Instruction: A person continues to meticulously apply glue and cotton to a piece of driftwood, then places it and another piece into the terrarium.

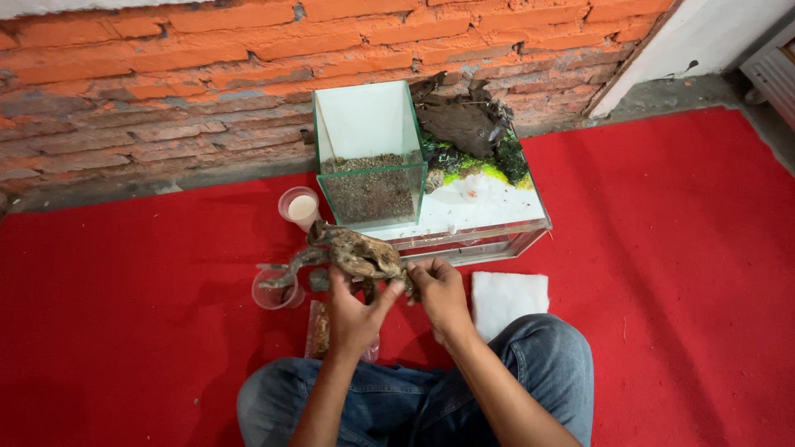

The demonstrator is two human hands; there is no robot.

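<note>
Red carpet (124, 331) is being used as floor. Driftwood (352, 252) is being gripped by left hand (352, 314) and right hand (439, 294) fingers; beyond them, glass tank (373, 194) walls risk being struck.

Not much in the way of packaging here, and no labels, signs or screens anywhere. The only thing close is a clear plastic bag (319, 331) lying on the red carpet (124, 331) right under the left hand (352, 314), just in front of the knees. It has brownish stuff inside; can't tell what exactly.
</note>
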